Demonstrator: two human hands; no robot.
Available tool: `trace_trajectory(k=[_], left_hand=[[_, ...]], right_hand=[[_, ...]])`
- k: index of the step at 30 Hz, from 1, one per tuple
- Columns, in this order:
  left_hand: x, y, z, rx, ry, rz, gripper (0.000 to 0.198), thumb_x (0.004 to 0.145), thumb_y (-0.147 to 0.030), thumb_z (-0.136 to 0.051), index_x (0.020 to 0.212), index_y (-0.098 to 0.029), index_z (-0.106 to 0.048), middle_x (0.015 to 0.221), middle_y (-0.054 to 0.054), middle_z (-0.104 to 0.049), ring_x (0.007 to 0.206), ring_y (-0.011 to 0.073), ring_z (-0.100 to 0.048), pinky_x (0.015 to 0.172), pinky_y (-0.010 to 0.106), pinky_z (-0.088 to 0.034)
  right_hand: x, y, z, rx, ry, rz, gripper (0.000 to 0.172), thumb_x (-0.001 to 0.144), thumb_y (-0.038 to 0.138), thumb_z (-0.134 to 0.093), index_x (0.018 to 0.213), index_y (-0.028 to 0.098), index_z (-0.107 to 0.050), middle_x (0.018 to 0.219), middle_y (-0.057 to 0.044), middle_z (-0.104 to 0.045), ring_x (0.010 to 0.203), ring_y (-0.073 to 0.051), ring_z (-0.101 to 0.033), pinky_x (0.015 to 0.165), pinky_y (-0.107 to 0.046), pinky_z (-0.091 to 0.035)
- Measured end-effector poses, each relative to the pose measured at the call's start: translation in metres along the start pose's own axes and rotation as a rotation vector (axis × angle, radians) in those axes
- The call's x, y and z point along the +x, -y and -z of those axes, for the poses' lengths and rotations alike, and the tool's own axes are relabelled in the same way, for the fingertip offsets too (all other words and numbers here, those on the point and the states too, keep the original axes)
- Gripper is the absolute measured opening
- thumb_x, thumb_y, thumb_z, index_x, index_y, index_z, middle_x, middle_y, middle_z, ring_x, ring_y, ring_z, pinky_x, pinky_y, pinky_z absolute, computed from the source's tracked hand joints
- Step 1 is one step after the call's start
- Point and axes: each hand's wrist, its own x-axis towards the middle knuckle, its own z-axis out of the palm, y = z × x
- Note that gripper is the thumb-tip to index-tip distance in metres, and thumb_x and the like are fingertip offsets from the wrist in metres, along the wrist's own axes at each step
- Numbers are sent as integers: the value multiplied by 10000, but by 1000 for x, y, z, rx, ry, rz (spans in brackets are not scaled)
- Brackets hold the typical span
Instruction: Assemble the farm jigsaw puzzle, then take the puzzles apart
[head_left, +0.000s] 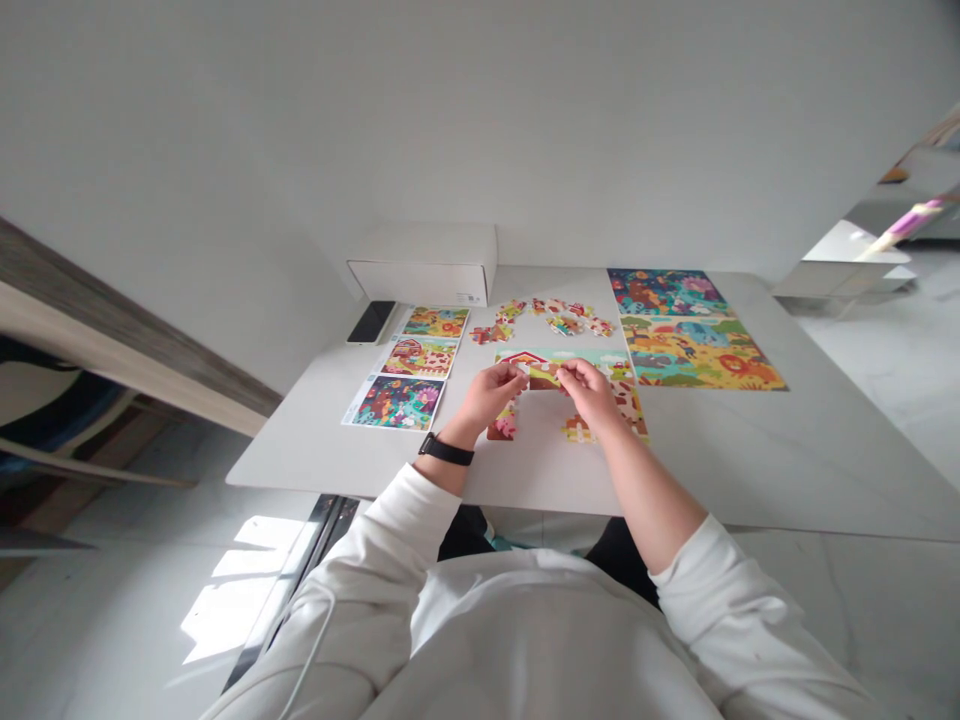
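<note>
A partly assembled jigsaw puzzle [630, 400] with a farm picture lies on the table in front of me. Its top and sides are joined around a gap showing the tabletop. My left hand [487, 395] is closed in a pinch at the left end of a brown and green puzzle piece [544, 377]. At that piece's right end, the fingers of my right hand [591, 392] are pinched too. Whether the piece is lifted or lying in the puzzle I cannot tell. My hands partly hide the puzzle. Several loose puzzle pieces [566, 325] lie beyond it.
Left of the puzzle is a picture sheet [416, 358] with three scenes, beside a phone [371, 322]. A white box [420, 275] stands at the back against the wall. Two finished puzzles [694, 350] lie to the right on the white table [750, 450].
</note>
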Motion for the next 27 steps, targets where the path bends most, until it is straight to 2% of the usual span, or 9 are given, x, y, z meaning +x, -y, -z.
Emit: trace_trajectory(k=[6, 13, 19, 27], left_hand=[[-1, 0, 0, 38, 6, 14, 431, 862, -600, -788, 829, -184, -678, 723, 2, -642, 634, 121, -540, 612, 253, -422], [0, 3, 1, 46, 22, 10, 414, 874, -588, -779, 830, -184, -699, 732, 11, -659, 640, 126, -555, 611, 254, -431], [-1, -2, 0, 42, 44, -2, 404, 876, -575, -773, 839, -179, -700, 745, 8, -650, 661, 124, -555, 639, 257, -443], [0, 2, 0, 8, 14, -52, 368, 865, -519, -813, 949, -181, -697, 825, 18, -673, 680, 123, -583, 649, 258, -464]], right_hand=[[0, -3, 2, -49, -19, 18, 377, 913, 621, -681, 934, 246, -713, 804, -18, -707, 729, -204, -632, 677, -316, -522], [-1, 0, 1, -52, -20, 17, 381, 912, 626, -673, 937, 248, -713, 820, -27, -723, 758, -218, -654, 701, -323, -522], [-1, 3, 1, -60, -20, 32, 376, 931, 611, -667, 961, 242, -726, 845, -28, -743, 783, -218, -677, 726, -323, -532], [-2, 0, 2, -89, -8, 46, 349, 944, 583, -660, 948, 239, -720, 834, -22, -735, 765, -207, -656, 718, -315, -507]])
